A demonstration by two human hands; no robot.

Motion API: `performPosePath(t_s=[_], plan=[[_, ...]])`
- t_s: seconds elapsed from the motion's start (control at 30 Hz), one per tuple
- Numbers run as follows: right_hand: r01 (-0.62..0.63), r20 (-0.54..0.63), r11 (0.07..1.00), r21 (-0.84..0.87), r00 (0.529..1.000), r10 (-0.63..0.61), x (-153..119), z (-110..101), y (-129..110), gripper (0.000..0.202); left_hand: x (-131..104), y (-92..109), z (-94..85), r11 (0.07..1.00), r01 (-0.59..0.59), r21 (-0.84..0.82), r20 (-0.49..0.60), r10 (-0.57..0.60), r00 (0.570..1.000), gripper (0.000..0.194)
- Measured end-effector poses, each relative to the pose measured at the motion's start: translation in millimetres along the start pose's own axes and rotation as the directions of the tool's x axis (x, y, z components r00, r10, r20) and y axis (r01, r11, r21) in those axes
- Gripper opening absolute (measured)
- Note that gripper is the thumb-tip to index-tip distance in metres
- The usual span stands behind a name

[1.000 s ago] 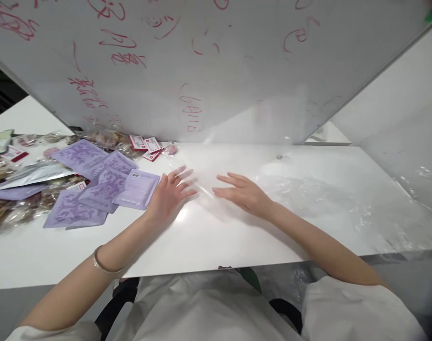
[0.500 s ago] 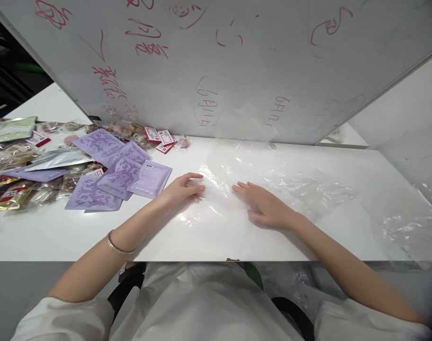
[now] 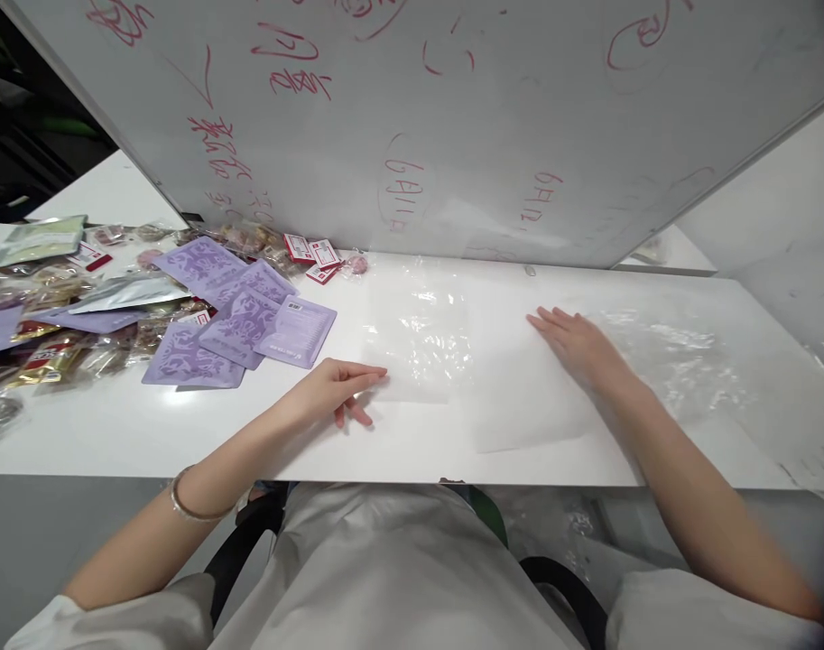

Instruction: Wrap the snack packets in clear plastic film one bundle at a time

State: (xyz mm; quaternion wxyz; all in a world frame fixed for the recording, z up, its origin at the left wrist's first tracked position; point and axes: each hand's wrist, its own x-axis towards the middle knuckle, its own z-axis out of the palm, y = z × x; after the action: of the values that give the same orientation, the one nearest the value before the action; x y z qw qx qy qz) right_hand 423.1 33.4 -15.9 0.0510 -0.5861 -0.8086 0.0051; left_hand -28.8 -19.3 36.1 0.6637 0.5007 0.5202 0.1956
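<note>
A clear plastic bag [image 3: 418, 338] lies flat on the white table in front of me. My left hand [image 3: 347, 386] is at its lower left edge, thumb and forefinger pinched together on the film, the other fingers loose below. Farther right, my right hand [image 3: 580, 348] rests with its fingers stretched out on another thin, translucent sheet [image 3: 513, 406]. More crinkled clear film [image 3: 689, 361] spreads to the right of that hand. Purple printed packets [image 3: 239, 325] overlap one another to the left of my left hand.
A whiteboard [image 3: 472, 135] with red writing stands along the back of the table [image 3: 412, 451]. At the left is a pile of small wrapped items, with gold packets [image 3: 51, 359], a silver packet [image 3: 131, 293], a green packet [image 3: 42, 239] and red-and-white cards [image 3: 323, 253].
My right hand has moved right and away from me, while my left hand has come slightly nearer. The clear bag between them now lies flatter, and the view has shifted slightly.
</note>
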Motion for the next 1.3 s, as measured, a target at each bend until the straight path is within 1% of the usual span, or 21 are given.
performPosePath(t_s=[0.1,0.2,0.27,0.33,0.4,0.43,0.5,0.53,0.57,0.6,0.63,0.7,0.8,0.87,0.93,1.0,1.07,1.13,1.17,1.23,1.3], plan=[[-0.088,-0.003,0.995,-0.048,0.996,0.088,-7,-2,40,0.047,-18,-8,0.2,0.998,0.054,0.033,0.012,-0.055,0.998,0.043],[-0.172,-0.089,0.985,0.029,0.981,0.174,-17,-8,74,0.044,-36,-10,2.6,0.989,0.127,0.078,0.047,-0.131,0.990,0.050],[-0.250,-0.167,0.959,0.136,0.948,0.271,-20,-18,87,0.038,-49,-8,3.2,0.973,0.131,0.187,0.096,-0.151,0.984,0.055],[-0.302,-0.217,0.933,0.196,0.914,0.342,-18,-34,85,0.034,-59,-6,0.3,0.935,0.056,0.350,0.078,-0.088,0.993,0.053],[-0.301,-0.267,0.940,0.163,0.903,0.336,-12,-51,63,0.036,-62,-4,-7.9,0.846,-0.027,0.532,-0.087,0.086,0.993,0.048],[-0.269,-0.280,0.955,0.128,0.914,0.295,-8,-58,43,0.037,-61,-3,-14.0,0.784,-0.030,0.620,-0.210,0.203,0.956,0.046],[-0.123,-0.253,0.987,0.106,0.956,0.146,0,-67,-7,0.042,-50,-4,-28.4,0.647,0.061,0.760,-0.425,0.424,0.800,0.049],[-0.040,-0.197,0.993,0.107,0.978,0.061,4,-67,-35,0.043,-42,-4,-35.7,0.573,0.129,0.809,-0.473,0.506,0.721,0.054],[0.032,-0.122,0.992,0.120,0.992,-0.017,7,-66,-63,0.043,-33,-4,-42.2,0.491,0.193,0.850,-0.476,0.557,0.681,0.060],[0.113,-0.059,0.984,0.137,0.993,-0.106,10,-62,-89,0.042,-23,-3,-47.5,0.400,0.247,0.883,-0.451,0.576,0.682,0.065],[0.191,-0.005,0.971,0.146,0.981,-0.193,12,-57,-112,0.042,-15,-2,-51.4,0.310,0.289,0.906,-0.420,0.567,0.709,0.067],[0.356,-0.019,0.922,0.150,0.934,-0.358,14,-46,-147,0.038,-2,1,-54.5,0.169,0.340,0.925,-0.379,0.492,0.784,0.057],[0.525,-0.147,0.843,0.118,0.848,-0.509,12,-37,-177,0.040,1,7,-46.8,0.087,0.373,0.924,-0.374,0.419,0.828,0.036],[0.575,-0.281,0.816,0.053,0.793,-0.541,9,-37,-192,0.054,-3,8,-32.2,0.023,0.295,0.955,-0.266,0.501,0.823,0.043],[0.599,-0.400,0.800,-0.038,0.725,-0.562,6,-40,-206,0.072,-8,5,-10.8,-0.109,0.105,0.989,-0.013,0.628,0.778,0.049],[0.617,-0.462,0.776,-0.130,0.655,-0.598,3,-41,-217,0.079,-11,-3,12.1,-0.270,-0.099,0.958,0.264,0.689,0.675,0.046],[0.640,-0.474,0.740,-0.208,0.596,-0.648,-1,-38,-223,0.073,-12,-10,27.7,-0.376,-0.226,0.899,0.436,0.706,0.558,0.038],[0.643,-0.462,0.714,-0.277,0.562,-0.686,-6,-32,-222,0.059,-12,-13,27.9,-0.367,-0.277,0.888,0.459,0.736,0.497,0.036],[0.631,-0.456,0.713,-0.306,0.560,-0.691,-9,-28,-219,0.051,-12,-12,21.2,-0.309,-0.250,0.918,0.396,0.767,0.504,0.040],[0.593,-0.436,0.735,-0.329,0.595,-0.675,-15,-19,-212,0.040,-11,-9,-3.5,-0.104,-0.040,0.994,0.108,0.815,0.570,0.050],[0.580,-0.400,0.759,-0.296,0.647,-0.649,-18,-11,-206,0.037,-10,-5,-36.6,0.095,0.323,0.942,-0.281,0.748,0.601,0.059]])
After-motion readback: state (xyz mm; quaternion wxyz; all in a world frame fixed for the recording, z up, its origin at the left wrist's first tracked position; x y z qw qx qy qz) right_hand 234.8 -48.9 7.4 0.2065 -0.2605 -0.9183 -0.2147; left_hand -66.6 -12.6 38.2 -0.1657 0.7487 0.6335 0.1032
